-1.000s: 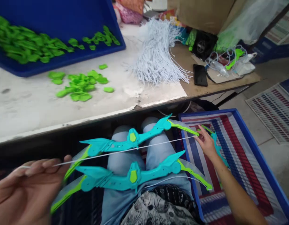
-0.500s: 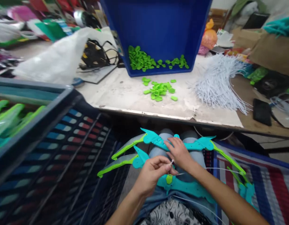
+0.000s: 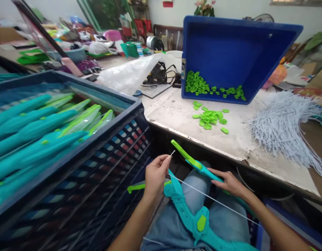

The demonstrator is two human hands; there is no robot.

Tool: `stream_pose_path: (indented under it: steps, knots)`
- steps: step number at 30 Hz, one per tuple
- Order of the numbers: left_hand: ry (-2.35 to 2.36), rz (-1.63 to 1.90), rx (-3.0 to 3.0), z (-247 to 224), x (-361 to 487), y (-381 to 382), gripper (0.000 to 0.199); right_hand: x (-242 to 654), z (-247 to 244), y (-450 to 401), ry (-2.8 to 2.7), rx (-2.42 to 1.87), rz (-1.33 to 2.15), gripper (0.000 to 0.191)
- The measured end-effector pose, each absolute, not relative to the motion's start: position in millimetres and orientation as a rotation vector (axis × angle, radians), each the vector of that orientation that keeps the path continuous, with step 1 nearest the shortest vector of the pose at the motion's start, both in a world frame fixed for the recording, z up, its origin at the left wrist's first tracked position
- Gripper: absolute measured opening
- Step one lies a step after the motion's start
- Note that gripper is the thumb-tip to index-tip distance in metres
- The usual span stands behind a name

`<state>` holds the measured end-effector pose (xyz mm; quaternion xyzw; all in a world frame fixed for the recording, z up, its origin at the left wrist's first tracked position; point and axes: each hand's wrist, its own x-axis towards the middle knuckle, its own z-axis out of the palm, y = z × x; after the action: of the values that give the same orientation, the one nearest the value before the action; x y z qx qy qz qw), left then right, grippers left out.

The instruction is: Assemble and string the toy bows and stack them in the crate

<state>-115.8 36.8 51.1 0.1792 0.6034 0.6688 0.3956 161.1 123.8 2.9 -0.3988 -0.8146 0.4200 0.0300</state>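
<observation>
My left hand [image 3: 157, 174] pinches the knotted end of a white cord [image 3: 214, 199], which runs down to the right across my lap. Close to that cord end is the green tip of a teal and green toy bow [image 3: 187, 155]. My right hand [image 3: 227, 183] holds this bow by its teal body, fingers around it, the bow tilted. A second teal bow [image 3: 181, 205] with a green piece [image 3: 202, 223] at its middle lies across my jeans, below both hands. Its green limb sticks out to the left behind my left wrist.
At left stands a dark blue crate [image 3: 116, 153] full of teal and green bows. On the table [image 3: 163, 108] are a tilted blue bin [image 3: 228, 55] with green pieces, loose green pieces [image 3: 210, 118] and a bundle of white cords [image 3: 286, 125].
The view has turned left. My right hand has raised and tilted the upper bow, and my left hand has brought the cord end up towards its green tip.
</observation>
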Motion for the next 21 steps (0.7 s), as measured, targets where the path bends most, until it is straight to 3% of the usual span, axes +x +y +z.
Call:
stream_pose_path:
  steps: [6,21]
  knots:
    - [1.694,1.670,0.727,44.9,-130.1,63.1,0.026,164.8,-0.9,123.9,-2.420,-1.265,1.319,0.052]
    - [1.694,1.725,0.845,45.0,-122.2,73.5,0.022,161.8,2.8,123.4,-2.458,-1.199,1.355,0.052]
